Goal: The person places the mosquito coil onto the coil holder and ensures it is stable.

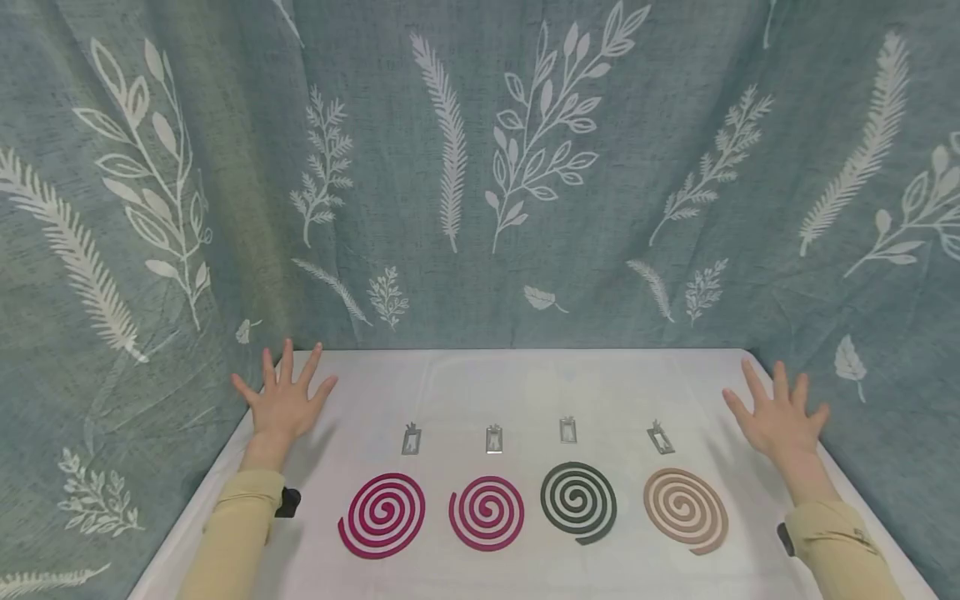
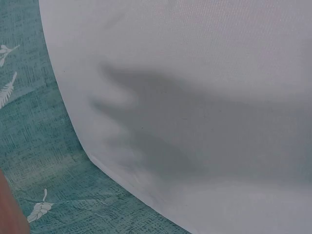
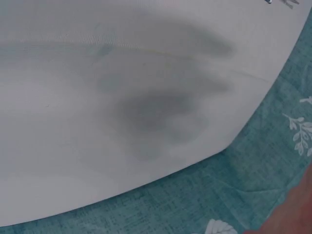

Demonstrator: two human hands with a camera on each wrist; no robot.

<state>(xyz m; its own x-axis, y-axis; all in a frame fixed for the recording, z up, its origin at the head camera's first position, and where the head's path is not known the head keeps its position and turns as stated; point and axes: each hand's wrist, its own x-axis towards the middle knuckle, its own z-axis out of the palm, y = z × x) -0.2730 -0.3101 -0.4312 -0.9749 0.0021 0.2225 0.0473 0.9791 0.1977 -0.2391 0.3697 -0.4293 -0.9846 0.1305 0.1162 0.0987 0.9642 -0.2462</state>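
Across the near half of the bench, four flat coils sit in a row, with four metal clips beyond them at twelve o'clock, one above each. From the left hand, its fingers spread wide and holding nothing, the outer red coil lies at half past four and the first clip just past three. The inner red coil and second clip are farther off, yet also nearer that hand. The right hand, fingers likewise wide and bare, has the tan coil toward half past seven and the fourth clip just short of nine; the dark coil and third clip fall on its side too. Both hands appear raised over the bench's side edges, well apart from every piece. Being round, the coils offer no long axis; three clips run roughly twelve to six, while the fourth slants eleven to five. An inward reach from either hand seems unobstructed.
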